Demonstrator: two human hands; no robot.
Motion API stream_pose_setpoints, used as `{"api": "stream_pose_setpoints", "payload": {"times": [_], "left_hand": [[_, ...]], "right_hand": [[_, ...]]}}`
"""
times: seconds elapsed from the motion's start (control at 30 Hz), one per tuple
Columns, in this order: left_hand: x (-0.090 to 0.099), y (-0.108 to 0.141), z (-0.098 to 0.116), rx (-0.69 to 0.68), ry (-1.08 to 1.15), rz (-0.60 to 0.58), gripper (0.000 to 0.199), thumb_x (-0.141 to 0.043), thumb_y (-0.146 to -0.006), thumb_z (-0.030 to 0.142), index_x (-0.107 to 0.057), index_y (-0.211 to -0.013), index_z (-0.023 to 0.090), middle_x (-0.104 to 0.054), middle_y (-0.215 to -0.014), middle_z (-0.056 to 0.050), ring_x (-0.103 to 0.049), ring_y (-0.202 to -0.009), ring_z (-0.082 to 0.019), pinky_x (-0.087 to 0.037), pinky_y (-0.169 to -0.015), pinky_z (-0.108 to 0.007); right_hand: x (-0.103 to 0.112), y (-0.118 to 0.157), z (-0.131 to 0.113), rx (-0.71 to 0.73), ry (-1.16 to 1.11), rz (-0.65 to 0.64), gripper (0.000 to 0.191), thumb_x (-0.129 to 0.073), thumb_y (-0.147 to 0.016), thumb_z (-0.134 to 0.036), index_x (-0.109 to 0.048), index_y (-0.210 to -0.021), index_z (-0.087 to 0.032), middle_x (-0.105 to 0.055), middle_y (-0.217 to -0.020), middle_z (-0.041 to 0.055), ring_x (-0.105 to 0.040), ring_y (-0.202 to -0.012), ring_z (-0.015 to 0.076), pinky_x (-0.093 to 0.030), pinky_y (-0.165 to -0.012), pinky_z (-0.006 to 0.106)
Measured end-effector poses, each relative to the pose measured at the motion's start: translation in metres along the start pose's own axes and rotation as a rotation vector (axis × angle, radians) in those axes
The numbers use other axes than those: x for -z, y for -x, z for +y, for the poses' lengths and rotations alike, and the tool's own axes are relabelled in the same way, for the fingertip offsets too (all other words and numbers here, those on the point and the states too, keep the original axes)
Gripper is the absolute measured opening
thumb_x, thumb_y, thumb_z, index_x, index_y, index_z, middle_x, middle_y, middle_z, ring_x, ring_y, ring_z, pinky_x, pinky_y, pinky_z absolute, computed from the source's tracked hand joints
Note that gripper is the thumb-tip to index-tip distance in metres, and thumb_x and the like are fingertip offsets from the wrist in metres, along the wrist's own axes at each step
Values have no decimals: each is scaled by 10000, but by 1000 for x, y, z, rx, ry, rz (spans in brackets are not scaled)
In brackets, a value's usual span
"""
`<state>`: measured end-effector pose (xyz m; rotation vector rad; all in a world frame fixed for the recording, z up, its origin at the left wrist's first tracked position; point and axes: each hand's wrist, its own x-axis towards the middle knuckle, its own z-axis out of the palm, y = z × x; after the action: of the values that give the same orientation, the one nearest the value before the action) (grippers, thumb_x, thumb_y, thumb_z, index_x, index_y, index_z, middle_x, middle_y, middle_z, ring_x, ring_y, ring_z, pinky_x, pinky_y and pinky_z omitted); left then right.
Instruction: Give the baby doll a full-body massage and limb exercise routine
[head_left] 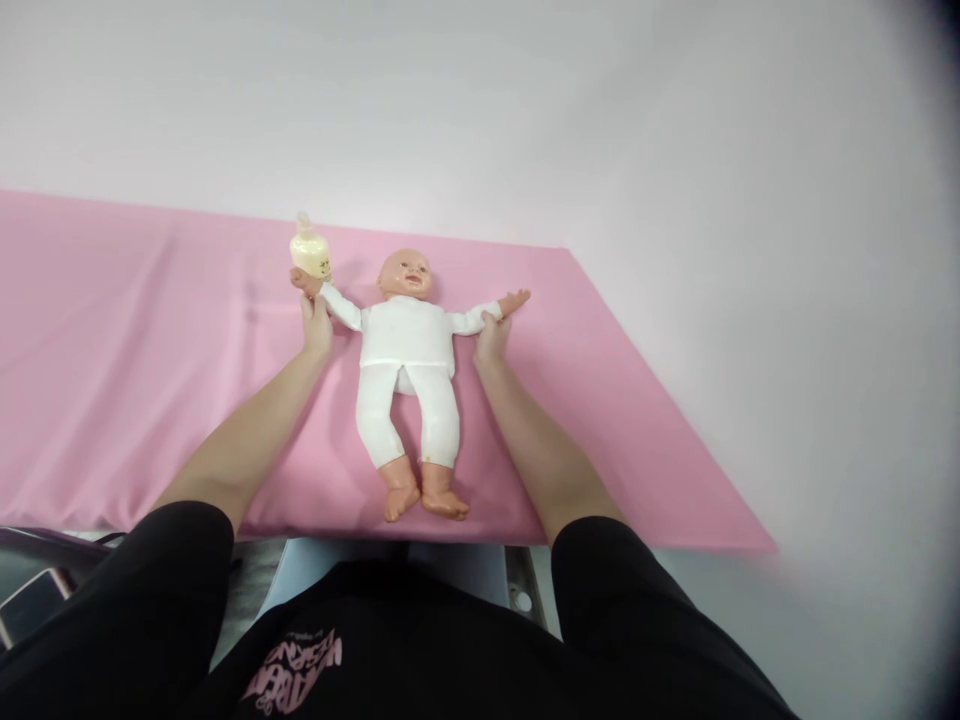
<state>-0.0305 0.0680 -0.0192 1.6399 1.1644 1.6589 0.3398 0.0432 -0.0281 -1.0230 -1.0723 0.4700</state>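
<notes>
A baby doll (407,335) in a white top and trousers lies on its back on the pink cloth (585,400), head away from me, both arms spread sideways. My left hand (317,325) is closed round the doll's arm near the wrist, on the left. On the other side, my right hand (492,338) grips the doll's other forearm close to its hand. A baby bottle (310,250) with pale yellow contents and a teat stands just behind the doll's left-side hand, which overlaps its lower part.
Behind the pink-covered table rises a plain pale wall (480,110). At the lower left, beyond the table's near edge, lies a dark-screened device (34,605). The table's near edge runs just past the doll's feet.
</notes>
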Motion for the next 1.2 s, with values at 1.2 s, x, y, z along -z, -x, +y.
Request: {"api": "stream_pose_setpoints", "payload": {"times": [1.2], "left_hand": [[-21,27,55,-400,-487,-425,777,-310,-1067,713,-566,-1532,146,-635,-1458,-217,-599,-1341,-357,-433,-1212,-560]], "right_hand": [[-21,37,-52,464,432,-450,600,-494,-781,-74,-684,-1318,-264,-722,-1335,74,-630,-1297,278,-486,-1208,500]]}}
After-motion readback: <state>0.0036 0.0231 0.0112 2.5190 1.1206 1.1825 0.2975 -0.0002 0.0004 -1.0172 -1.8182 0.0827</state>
